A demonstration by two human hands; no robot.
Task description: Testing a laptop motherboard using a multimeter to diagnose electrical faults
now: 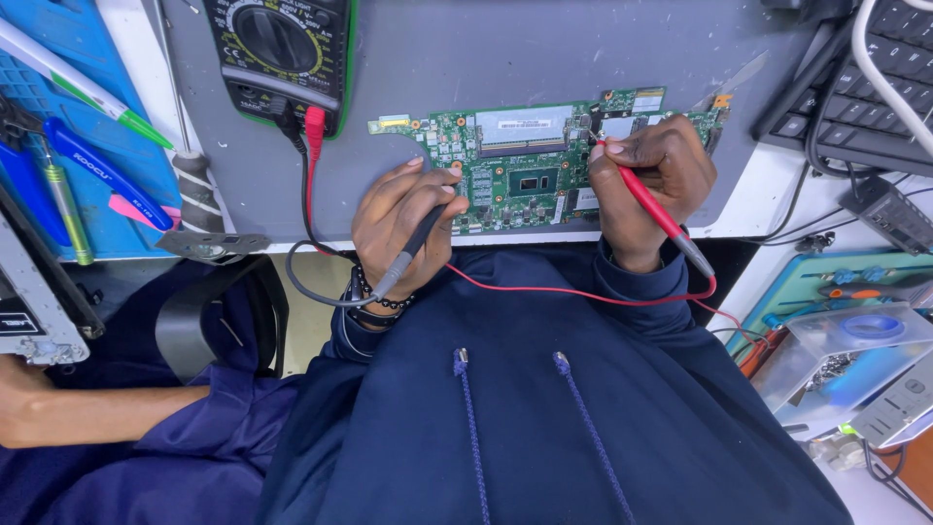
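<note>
left hand (403, 228) pinches a black probe (416, 245), right hand (653, 180) a red probe (649, 202), both tips on the green laptop motherboard (530, 160) lying on the grey mat (505, 49); a multimeter (282, 53) sits upper left.

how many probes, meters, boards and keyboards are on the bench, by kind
probes: 2, black probe in the left hand, red probe in the right hand
meter: 1
board: 1
keyboard: 1
total: 5
</note>
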